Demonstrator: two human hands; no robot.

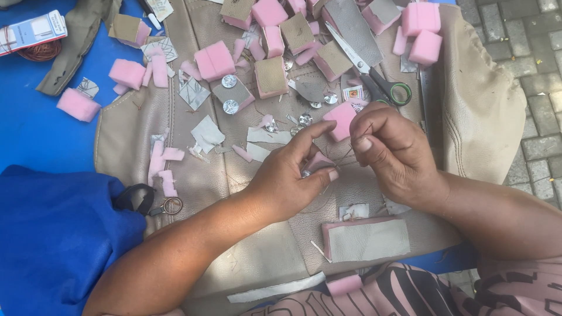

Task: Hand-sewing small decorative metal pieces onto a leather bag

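Your left hand [287, 178] pinches a small pink foam piece [319, 162] over the beige leather sheet [205, 181], near centre. Your right hand [393, 153] is closed on a thread [350, 151] running to it. Many foam blocks [214, 60] lie far, apparently unstitched; scissors [374, 79] rest far right.

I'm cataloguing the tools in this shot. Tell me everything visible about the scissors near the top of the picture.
The scissors lie flat on the beige leather-like sheet, above the right hand and not touched by either hand. The long silvery metal blades look shut and point up-left, partly across a grey fabric strip. The dark handles sit at lower right, with one loop lined in green. Pink foam blocks and small round shiny discs lie scattered around them.
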